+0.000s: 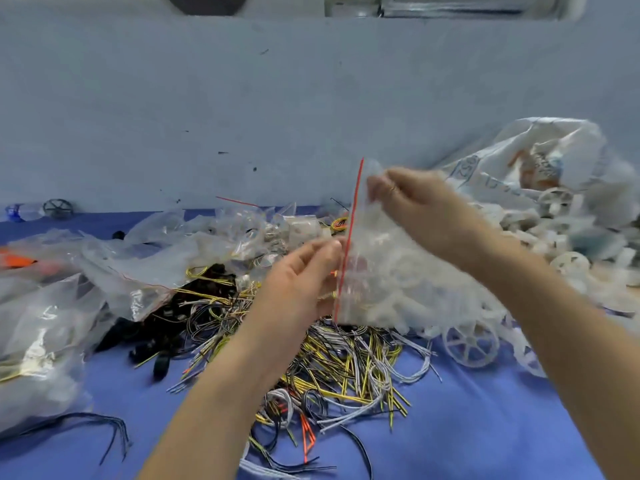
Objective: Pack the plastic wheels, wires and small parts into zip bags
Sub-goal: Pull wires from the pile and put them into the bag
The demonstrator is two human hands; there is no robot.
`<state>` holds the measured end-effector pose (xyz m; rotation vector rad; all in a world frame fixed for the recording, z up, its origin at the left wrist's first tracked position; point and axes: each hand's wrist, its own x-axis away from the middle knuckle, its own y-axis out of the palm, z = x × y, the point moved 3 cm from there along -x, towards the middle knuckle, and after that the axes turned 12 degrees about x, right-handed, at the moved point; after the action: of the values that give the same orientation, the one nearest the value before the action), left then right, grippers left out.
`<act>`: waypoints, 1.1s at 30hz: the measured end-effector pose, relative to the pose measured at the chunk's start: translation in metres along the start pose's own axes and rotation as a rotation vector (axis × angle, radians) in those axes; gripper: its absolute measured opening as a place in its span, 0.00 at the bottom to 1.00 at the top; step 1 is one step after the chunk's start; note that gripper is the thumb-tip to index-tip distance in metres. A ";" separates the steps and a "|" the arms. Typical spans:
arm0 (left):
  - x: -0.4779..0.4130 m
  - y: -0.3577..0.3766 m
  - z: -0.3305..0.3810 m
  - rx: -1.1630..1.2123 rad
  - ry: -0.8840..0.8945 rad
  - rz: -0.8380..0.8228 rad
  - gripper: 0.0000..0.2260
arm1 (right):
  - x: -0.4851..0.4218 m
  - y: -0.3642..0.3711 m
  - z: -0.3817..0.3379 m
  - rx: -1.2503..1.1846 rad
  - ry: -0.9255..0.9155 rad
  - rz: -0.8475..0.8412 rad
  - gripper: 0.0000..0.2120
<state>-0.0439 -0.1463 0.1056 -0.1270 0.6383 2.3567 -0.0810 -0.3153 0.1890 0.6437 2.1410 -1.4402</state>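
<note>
A blue tabletop (485, 427) runs across in front of the person. A big white sack (540, 150) slumps open at the far right, spilling pale plastic parts. To the left lies a heap of clear bags (52, 323), and in the middle a loose tangle of yellow, black and white wires (346, 362).

Above that tangle, clear of the cloth, hangs the zip bag (381, 271), held between both hands. What the next move depends on is the red zip strip (349, 237). It stands steeply on end, its top leaning slightly right and away, and the bag's body billows off to the right of it. So the mouth faces the left hand (298, 285), whose fingers (329, 249) are curled and pinch the bag right at the middle of the strip. The right hand (419, 209) is higher and pinches the film just behind the strip's upper end. By my reckoning, closing it means running the pinch along that upright line, and the left hand is the better placed.

The bag is thin, crinkled and see-through, and bulges with whitish pieces. They are too blurred to name, and I cannot tell whether the seal is pressed shut. One spoked white wheel (471, 342) lies on the cloth just below the bag.
</note>
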 end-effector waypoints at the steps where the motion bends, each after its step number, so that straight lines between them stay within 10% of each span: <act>1: 0.003 0.000 -0.009 -0.002 -0.021 0.003 0.08 | 0.009 0.013 0.004 0.081 -0.013 -0.046 0.16; 8: 0.019 -0.021 -0.070 -0.119 -0.187 0.200 0.09 | 0.060 0.083 0.026 0.259 0.046 -0.031 0.15; 15: 0.013 -0.048 -0.071 -0.094 -0.146 0.327 0.12 | 0.078 0.083 0.003 0.212 0.031 0.360 0.17; 25: 0.034 -0.098 -0.021 -0.881 0.236 0.639 0.06 | 0.087 0.112 0.058 0.093 0.558 -0.077 0.23; 33: 0.024 -0.121 -0.030 -0.407 -0.037 0.472 0.07 | 0.087 0.122 0.058 0.104 0.623 -0.102 0.23</act>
<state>0.0131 -0.0684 0.0231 -0.1212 0.1682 2.9159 -0.0661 -0.3183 0.0293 1.1599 2.5995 -1.5563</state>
